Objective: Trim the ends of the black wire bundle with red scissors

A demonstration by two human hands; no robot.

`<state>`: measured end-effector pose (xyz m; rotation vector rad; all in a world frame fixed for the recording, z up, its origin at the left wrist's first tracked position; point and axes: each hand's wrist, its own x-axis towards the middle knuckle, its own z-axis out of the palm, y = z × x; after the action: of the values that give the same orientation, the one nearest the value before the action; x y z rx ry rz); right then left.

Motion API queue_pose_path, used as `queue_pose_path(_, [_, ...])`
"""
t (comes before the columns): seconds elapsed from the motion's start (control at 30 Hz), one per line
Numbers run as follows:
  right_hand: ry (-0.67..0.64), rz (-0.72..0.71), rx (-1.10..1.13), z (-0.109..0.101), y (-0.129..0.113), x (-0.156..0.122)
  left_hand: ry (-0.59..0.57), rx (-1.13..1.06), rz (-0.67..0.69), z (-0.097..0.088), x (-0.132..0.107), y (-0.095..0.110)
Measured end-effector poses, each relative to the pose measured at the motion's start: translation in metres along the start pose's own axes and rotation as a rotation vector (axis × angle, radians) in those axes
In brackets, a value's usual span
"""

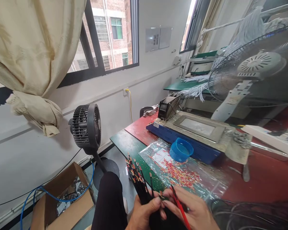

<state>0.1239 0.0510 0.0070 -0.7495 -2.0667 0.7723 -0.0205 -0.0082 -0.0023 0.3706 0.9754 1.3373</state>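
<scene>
A bundle of black cables (pixel 139 185) with stripped ends showing red, white and yellow wires stands in my left hand (pixel 144 212), the fingers closed round it. Between the thumb and fingers of that hand, one cable end (pixel 161 194) sticks out, bent toward the right. My right hand (pixel 194 209) is closed on red tweezers (pixel 181 207) with a dark pointed tip, and its fingertips touch or nearly touch that cable end. Just beyond both hands, small red, orange and yellow insulation scraps (pixel 182 172) lie on a clear plastic bag (pixel 206 174).
A blue dish (pixel 181 150) stands on the bag, against a blue heating unit (pixel 182 137) with a metal top. A small black fan (pixel 169 107) sits behind. At left are a standing fan (pixel 86 126) and an open carton (pixel 62 204). Dark cables (pixel 254 214) lie at lower right.
</scene>
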Motion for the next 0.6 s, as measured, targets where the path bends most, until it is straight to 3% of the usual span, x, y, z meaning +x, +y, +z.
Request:
queue_pose_path(0.17, [-0.038,-0.055,-0.045,-0.0010,-0.0063,0.0026,0.019,0.038,0.043,0.0017,-0.0005,-0.0010])
queue_pose_path(0.37, [-0.093,-0.023,-0.100,-0.0015,-0.0045,0.0014,0.058,0.139,0.052,0.0000,0.0019,-0.0057])
queue_pose_path(0.6, [-0.114,0.173,-0.037,0.0008,0.0018,-0.0002,0.080,0.118,0.021,-0.0026,0.0046,-0.0080])
